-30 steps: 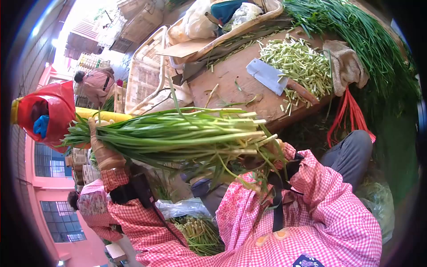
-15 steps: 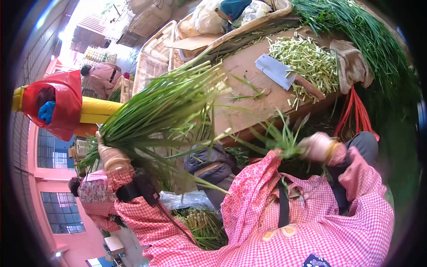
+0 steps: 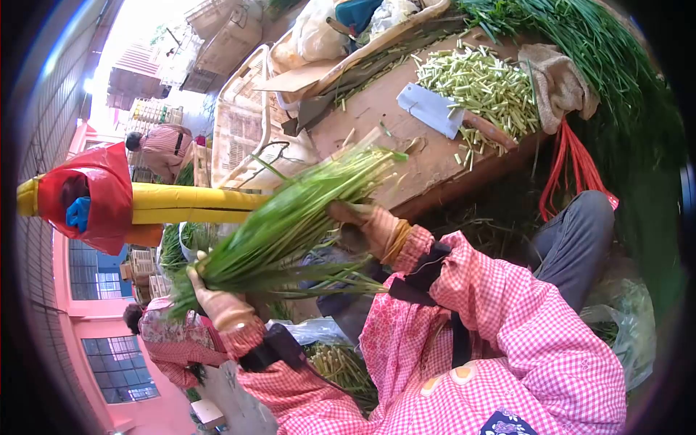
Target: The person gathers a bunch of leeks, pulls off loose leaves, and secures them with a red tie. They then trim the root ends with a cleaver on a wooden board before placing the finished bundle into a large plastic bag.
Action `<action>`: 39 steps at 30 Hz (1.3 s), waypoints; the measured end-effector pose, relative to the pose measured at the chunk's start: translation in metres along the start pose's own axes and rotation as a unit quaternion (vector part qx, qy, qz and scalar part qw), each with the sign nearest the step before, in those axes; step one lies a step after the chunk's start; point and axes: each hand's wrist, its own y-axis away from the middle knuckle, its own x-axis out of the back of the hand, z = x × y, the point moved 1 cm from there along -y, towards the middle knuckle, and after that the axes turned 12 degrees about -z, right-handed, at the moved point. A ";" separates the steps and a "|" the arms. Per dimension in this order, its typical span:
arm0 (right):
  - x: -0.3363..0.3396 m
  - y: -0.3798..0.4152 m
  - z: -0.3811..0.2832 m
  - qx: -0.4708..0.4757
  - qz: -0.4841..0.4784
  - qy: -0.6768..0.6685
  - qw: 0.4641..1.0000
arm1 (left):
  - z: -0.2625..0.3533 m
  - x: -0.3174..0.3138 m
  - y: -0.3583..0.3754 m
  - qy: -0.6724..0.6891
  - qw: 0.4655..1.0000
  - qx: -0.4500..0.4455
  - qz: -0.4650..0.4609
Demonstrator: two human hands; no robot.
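My left hand (image 3: 217, 304), gloved, is closed around the leafy end of a bundle of green chives (image 3: 290, 217), and my right hand (image 3: 366, 228), also gloved, is wrapped about the same bundle nearer its pale cut ends. Both grips are shut on it, and the bundle hangs slanted in the air in front of my chest, above my lap and short of the table (image 3: 370, 119).

I judge the bundle light but floppy: the stalks are thin and soft, they bend wherever they are not supported, and a few loose leaves already droop below my hands. The firmer white end is the better place to hold; the leaf end bruises and slips if squeezed. Two hands spaced apart keep it from sagging.

Beyond it, on the wooden table, lies a cleaver (image 3: 435, 109) beside a heap of cut stalk ends (image 3: 482, 87), with a folded cloth (image 3: 558, 83) at the edge and red ties (image 3: 573, 174) hanging below it. Long uncut greens (image 3: 602, 51) are piled behind.
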 end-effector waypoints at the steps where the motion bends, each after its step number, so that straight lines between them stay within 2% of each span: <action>1: 0.000 -0.001 0.001 -0.012 0.043 0.086 0.995 | 0.005 0.015 0.007 -0.115 0.991 -0.049 0.051; 2: 0.004 0.001 0.001 0.074 0.009 0.182 0.980 | 0.000 0.014 0.017 -0.231 0.962 -0.086 0.117; 3: 0.007 0.006 -0.004 0.160 -0.026 0.278 0.947 | -0.005 0.018 0.024 -0.242 0.957 -0.068 0.146; 5: 0.020 0.024 -0.023 0.017 0.082 0.158 0.984 | 0.019 0.090 0.015 -0.185 0.980 -0.028 0.073; 6: 0.023 0.034 -0.035 -0.042 0.144 0.086 0.985 | 0.012 0.093 0.020 -0.224 0.969 -0.048 0.093; 7: 0.031 0.044 -0.050 -0.006 0.231 -0.041 0.972 | 0.025 0.115 0.026 -0.042 0.994 0.001 0.100; 8: 0.075 0.062 -0.057 0.045 0.093 -0.029 0.994 | 0.049 0.149 0.030 0.142 0.984 0.051 0.099; 9: 0.095 0.075 -0.072 0.084 0.115 -0.138 0.980 | 0.037 0.137 0.033 -0.035 0.995 0.022 0.093; 10: 0.120 0.089 -0.080 0.157 0.031 -0.086 0.983 | 0.024 0.124 0.037 -0.213 0.971 -0.005 0.111; 11: 0.123 0.104 -0.095 0.127 0.056 -0.145 0.980 | 0.021 0.115 0.049 -0.244 0.958 0.005 0.149; 12: 0.116 0.112 -0.101 0.077 0.074 0.225 0.968 | 0.024 0.126 0.055 -0.200 0.965 -0.044 0.162; 13: 0.110 0.115 -0.105 0.019 0.077 0.567 0.820 | 0.027 0.152 0.060 -0.153 0.969 -0.095 0.171; 14: 0.106 0.113 -0.093 -0.149 0.003 0.678 0.720 | 0.056 0.219 0.054 -0.112 0.984 -0.054 0.125; 15: 0.101 0.109 -0.079 -0.309 -0.070 0.749 0.581 | 0.041 0.206 0.061 -0.123 0.981 -0.060 0.141; 16: 0.091 0.099 -0.074 -0.346 -0.045 0.810 0.472 | 0.053 0.223 0.065 0.228 0.964 0.006 0.135; 17: 0.089 0.091 -0.073 -0.170 0.015 0.792 0.586 | 0.034 0.195 0.070 0.061 0.982 -0.011 0.181; 18: 0.071 0.079 -0.076 -0.116 0.070 0.678 0.723 | 0.014 0.165 0.076 -0.109 0.964 -0.008 0.243; 19: 0.065 0.062 -0.068 -0.008 0.073 0.708 0.703 | 0.009 0.169 0.084 -0.142 0.962 -0.003 0.235; 21: 0.060 0.028 -0.042 -0.007 0.036 0.681 0.731 | 0.012 0.186 0.092 -0.214 0.953 0.010 0.212; 22: 0.060 0.012 -0.022 0.022 0.037 0.653 0.756 | 0.013 0.211 0.096 -0.172 0.970 -0.026 0.168; 23: 0.059 0.002 -0.004 -0.057 0.050 0.645 0.760 | 0.025 0.232 0.098 0.018 0.987 0.017 0.156; 24: 0.037 0.006 0.005 -0.101 0.085 0.647 0.751 | 0.038 0.254 0.101 0.206 0.961 0.060 0.173; 25: 0.015 0.017 0.009 -0.148 0.119 0.647 0.738 | 0.009 0.215 0.107 0.018 0.975 0.047 0.215; 26: 0.005 0.031 0.008 -0.070 0.056 0.616 0.783 | -0.005 0.195 0.116 -0.169 0.951 0.029 0.256; 27: 0.004 0.046 0.008 0.005 -0.008 0.574 0.819 | 0.015 0.238 0.127 0.115 0.978 0.065 0.160; 28: 0.015 0.046 0.001 0.135 -0.075 0.543 0.826 | 0.035 0.277 0.138 0.373 0.909 0.145 0.118; 29: 0.033 0.038 -0.023 0.326 -0.058 0.775 0.538 | 0.027 0.278 0.141 0.331 0.922 0.117 0.164; 30: 0.053 0.045 -0.042 0.122 -0.006 0.530 0.839 | 0.021 0.278 0.138 0.311 0.925 0.105 0.192; 31: 0.054 0.054 -0.069 0.047 0.182 0.123 0.974 | 0.019 0.279 0.134 0.308 0.922 0.106 0.211; 32: 0.070 0.063 -0.073 -0.056 0.122 0.265 0.955 | 0.017 0.279 0.127 0.309 0.917 0.106 0.228; 33: 0.086 0.072 -0.078 -0.136 0.044 0.409 0.901 | 0.004 0.260 0.120 0.215 0.938 0.096 0.253; 34: 0.104 0.077 -0.069 -0.239 -0.066 0.560 0.791 | -0.005 0.243 0.124 0.116 0.949 0.083 0.282; 35: 0.112 0.079 -0.062 -0.327 -0.177 0.679 0.633 | -0.014 0.230 0.128 0.019 0.950 0.066 0.305; 37: 0.102 0.078 -0.066 -0.460 -0.088 0.829 0.306 | -0.024 0.216 0.121 -0.179 0.927 0.038 0.328; 38: 0.095 0.076 -0.069 -0.371 -0.005 0.863 0.343 | -0.016 0.248 0.122 -0.195 0.941 0.080 0.264; 39: 0.075 0.067 -0.072 -0.292 -0.007 0.806 0.514 | -0.023 0.252 0.123 -0.188 0.941 0.079 0.269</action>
